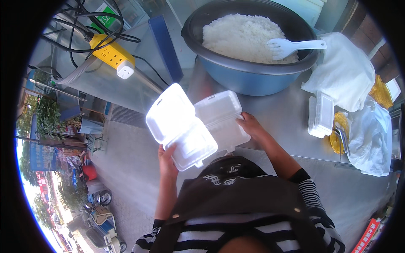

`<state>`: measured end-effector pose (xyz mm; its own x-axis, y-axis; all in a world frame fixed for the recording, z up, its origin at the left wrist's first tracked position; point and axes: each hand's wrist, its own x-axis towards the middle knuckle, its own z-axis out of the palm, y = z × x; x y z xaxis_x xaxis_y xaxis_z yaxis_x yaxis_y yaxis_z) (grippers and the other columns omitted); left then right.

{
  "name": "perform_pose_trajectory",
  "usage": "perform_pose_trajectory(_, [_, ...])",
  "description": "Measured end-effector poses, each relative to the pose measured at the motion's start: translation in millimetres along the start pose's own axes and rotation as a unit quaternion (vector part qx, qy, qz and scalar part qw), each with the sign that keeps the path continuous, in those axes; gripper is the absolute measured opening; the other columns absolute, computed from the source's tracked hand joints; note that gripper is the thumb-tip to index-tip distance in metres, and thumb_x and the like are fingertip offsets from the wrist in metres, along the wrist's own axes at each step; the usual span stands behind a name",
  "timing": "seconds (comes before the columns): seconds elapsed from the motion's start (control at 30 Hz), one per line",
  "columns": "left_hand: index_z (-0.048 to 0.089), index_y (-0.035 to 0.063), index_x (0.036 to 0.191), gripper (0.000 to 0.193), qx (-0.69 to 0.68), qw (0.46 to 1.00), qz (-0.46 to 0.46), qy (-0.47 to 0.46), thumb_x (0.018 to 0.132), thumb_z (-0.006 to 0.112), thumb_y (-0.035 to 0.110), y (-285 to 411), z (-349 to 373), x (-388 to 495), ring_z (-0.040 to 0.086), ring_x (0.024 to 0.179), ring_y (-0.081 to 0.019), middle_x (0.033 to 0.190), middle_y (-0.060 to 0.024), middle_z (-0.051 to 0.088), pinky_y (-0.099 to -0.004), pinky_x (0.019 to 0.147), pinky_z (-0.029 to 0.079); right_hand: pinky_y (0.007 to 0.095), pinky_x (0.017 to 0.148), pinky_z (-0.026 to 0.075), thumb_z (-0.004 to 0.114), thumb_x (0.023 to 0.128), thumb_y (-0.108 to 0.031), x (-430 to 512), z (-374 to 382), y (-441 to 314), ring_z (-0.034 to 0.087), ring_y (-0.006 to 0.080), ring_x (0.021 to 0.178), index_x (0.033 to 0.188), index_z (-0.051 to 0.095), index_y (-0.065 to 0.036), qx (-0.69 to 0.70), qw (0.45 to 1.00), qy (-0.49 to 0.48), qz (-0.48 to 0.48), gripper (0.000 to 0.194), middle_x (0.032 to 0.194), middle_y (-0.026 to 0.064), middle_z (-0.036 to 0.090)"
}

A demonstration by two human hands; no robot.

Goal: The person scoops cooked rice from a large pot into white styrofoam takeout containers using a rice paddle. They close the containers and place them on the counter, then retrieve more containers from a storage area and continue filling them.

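My left hand (pixel 168 159) grips the hinge-side edge of an opened white foam takeout box (pixel 194 144), which is brightly lit. Another opened white foam takeout box (pixel 218 109) is in my right hand (pixel 250 125), pinched at its right edge. The left box partly overlaps the right one. Beyond them, a large blue tub with a dark rim (pixel 250 82) holds a heap of cooked white rice (pixel 242 36). A white plastic rice scoop (pixel 294 49) lies with its slotted end in the rice and its handle over the tub's right rim.
On the metal counter (pixel 281 107) at right are closed foam boxes (pixel 321 115), a white cloth (pixel 345 72), a yellow basket with metal tongs (pixel 341 134) and a plastic bag (pixel 370 139). A yellow power strip (pixel 112 54) with black cables is at upper left. A scooter (pixel 102 224) stands farther off.
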<state>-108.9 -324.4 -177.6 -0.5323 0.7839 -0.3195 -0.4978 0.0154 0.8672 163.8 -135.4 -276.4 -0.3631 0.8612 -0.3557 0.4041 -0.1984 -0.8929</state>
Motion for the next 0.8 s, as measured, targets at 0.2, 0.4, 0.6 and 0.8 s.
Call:
perform_pose_trajectory(0.2, [0.051,0.0009,0.126,0.04,-0.037,0.997,-0.065,0.009,0.089,0.06,0.011,6,-14,2,0.062,0.102,-0.0253,0.113,-0.013,0.062,-0.0389,0.088,0.052,0.045,0.089,0.048,0.061,0.086,-0.032,23,-16,-14,0.061,0.0398,0.103,0.111,0.059,0.002,-0.192,0.981,0.014,-0.017,0.042,0.107,0.0221,0.066])
perform_pose_trajectory(0.4, [0.046,-0.0033,0.134,0.049,-0.089,0.992,-0.069,-0.048,0.09,0.057,0.016,1,-6,11,0.059,0.109,-0.0283,0.119,-0.0147,0.059,-0.04,0.093,0.049,0.0418,0.083,0.052,0.07,0.083,-0.033,3,-37,-25,0.065,0.035,0.096,0.113,0.059,0.002,-0.2,0.977,0.065,-0.033,0.047,0.104,0.02,0.067])
perform_pose_trajectory(0.6, [0.042,-0.003,0.137,0.054,-0.106,0.993,-0.03,-0.032,0.089,0.057,0.017,-2,16,3,0.058,0.112,-0.0287,0.122,-0.0145,0.057,-0.0402,0.095,0.048,0.0265,0.076,0.052,0.061,0.092,-0.007,-76,-162,-159,0.064,0.0121,0.086,0.111,0.061,-0.001,-0.077,0.982,-0.138,-0.108,0.019,0.094,0.0052,0.065])
perform_pose_trajectory(0.8, [0.036,-0.0058,0.14,0.06,-0.066,0.997,0.034,-0.011,0.091,0.055,0.024,2,52,-9,0.055,0.116,-0.0299,0.127,-0.0174,0.053,-0.0396,0.098,0.046,0.0352,0.078,0.051,0.063,0.09,-0.012,-25,-296,-245,0.065,0.025,0.089,0.109,0.062,-0.003,-0.377,0.815,0.226,-0.377,0.021,0.097,0.0133,0.066])
